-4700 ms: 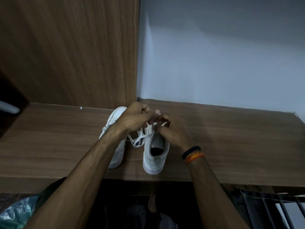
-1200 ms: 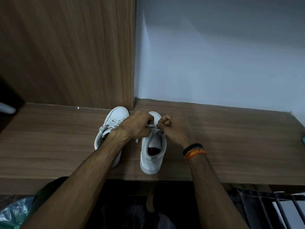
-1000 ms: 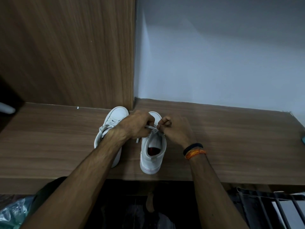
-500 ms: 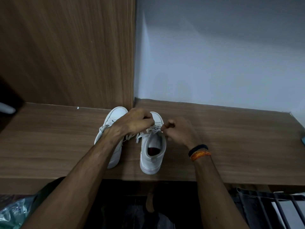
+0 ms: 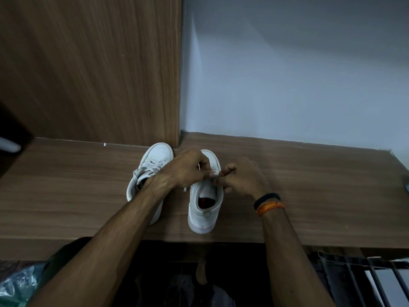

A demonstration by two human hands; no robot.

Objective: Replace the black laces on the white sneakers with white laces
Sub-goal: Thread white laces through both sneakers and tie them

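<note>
Two white sneakers stand side by side on a wooden shelf, toes toward the wall. The left sneaker shows white laces across its top. Over the tongue of the right sneaker my left hand and my right hand meet, fingers curled, each pinching the white lace. A short white lace end hangs below my left hand. Most of the right sneaker's lacing is hidden under my hands.
A wooden panel rises behind the left sneaker and a pale wall behind the right. The shelf's front edge runs just below the heels. Dark bars sit at lower right, a plastic bag at lower left.
My hands have drawn together over the right sneaker's tongue after pulling apart half a second ago. The loose lace loops seen earlier are gone from between the shoes.
</note>
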